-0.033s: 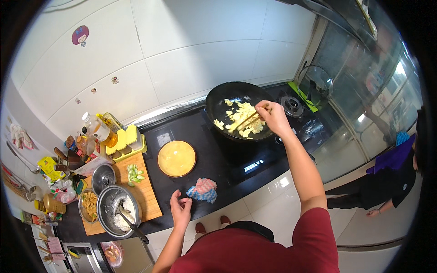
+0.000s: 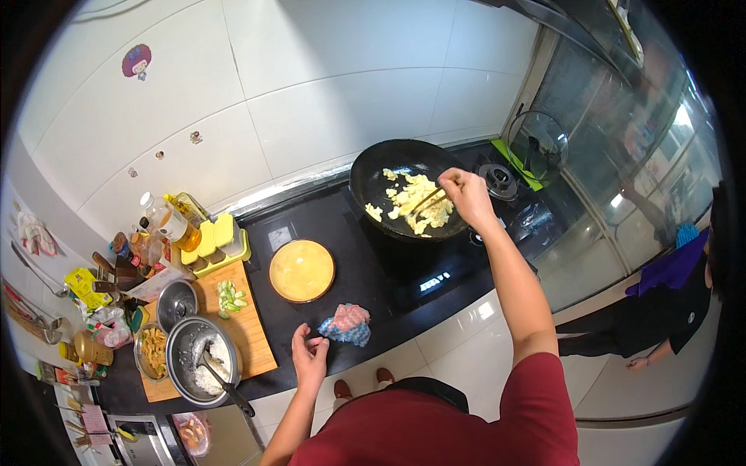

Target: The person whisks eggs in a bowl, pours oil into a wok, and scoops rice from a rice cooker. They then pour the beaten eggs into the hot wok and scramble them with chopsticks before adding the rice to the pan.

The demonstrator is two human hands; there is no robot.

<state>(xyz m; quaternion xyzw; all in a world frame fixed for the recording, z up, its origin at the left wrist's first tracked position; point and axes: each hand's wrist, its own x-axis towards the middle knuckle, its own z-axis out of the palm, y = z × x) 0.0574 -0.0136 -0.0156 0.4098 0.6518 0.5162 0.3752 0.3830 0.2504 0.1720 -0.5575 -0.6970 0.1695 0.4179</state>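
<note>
A black wok (image 2: 365,175) with pale yellow scrambled egg (image 2: 412,203) stands on the dark cooktop. My right hand (image 2: 468,194) reaches over its right rim and grips a pair of chopsticks (image 2: 426,202) whose tips lie in the egg. My left hand (image 2: 309,356) rests at the front edge of the black counter (image 2: 365,264), fingers loose and holding nothing. It sits just left of a crumpled checked cloth (image 2: 346,324). An empty round bowl smeared yellow (image 2: 301,270) stands between the hand and the wok.
A wooden cutting board (image 2: 252,342) at left holds chopped green vegetables (image 2: 229,297), a metal pot with rice and a spoon (image 2: 203,361) and a small metal bowl (image 2: 177,301). Bottles (image 2: 167,217) and a yellow tray (image 2: 217,241) line the wall. A glass lid (image 2: 538,144) stands at right. Another person (image 2: 668,295) is at far right.
</note>
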